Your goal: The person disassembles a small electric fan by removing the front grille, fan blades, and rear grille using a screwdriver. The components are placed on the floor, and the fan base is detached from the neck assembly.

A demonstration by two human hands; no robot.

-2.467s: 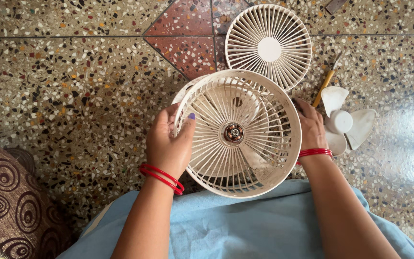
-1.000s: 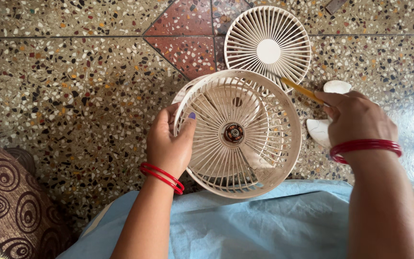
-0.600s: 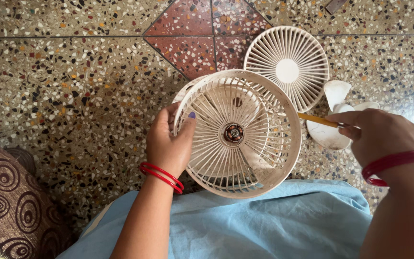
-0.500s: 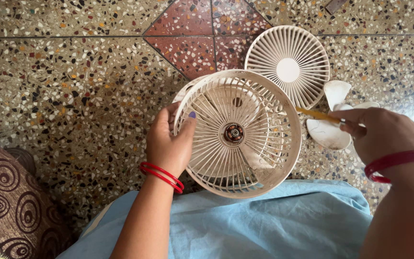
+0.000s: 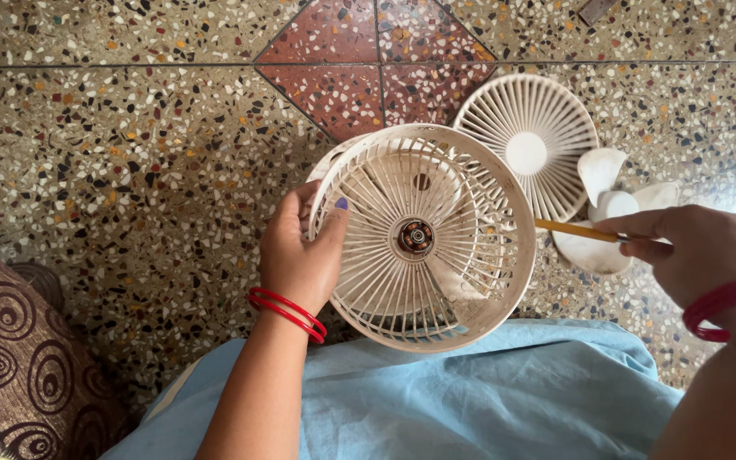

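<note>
Two hands are at work, and both are yours. Your left hand [image 5: 300,255] is curled around the left rim of the cream fan cage [image 5: 423,238], thumb hooked over the edge onto the ribs, fingers behind the rim. The cage rests tilted against your blue-clad lap [image 5: 436,400], its motor hub [image 5: 416,235] facing up at you. Your right hand [image 5: 700,251] is closed in a pinch on the yellow-handled tool [image 5: 577,230], which lies nearly level and points left, its tip just at the cage's right rim. That forearm comes in from the near right. Farther off, a loose round grille [image 5: 534,140] lies flat on the speckled floor [image 5: 129,153], and white fan blades [image 5: 611,200] sit just right of it, partly behind your fingers.
</note>
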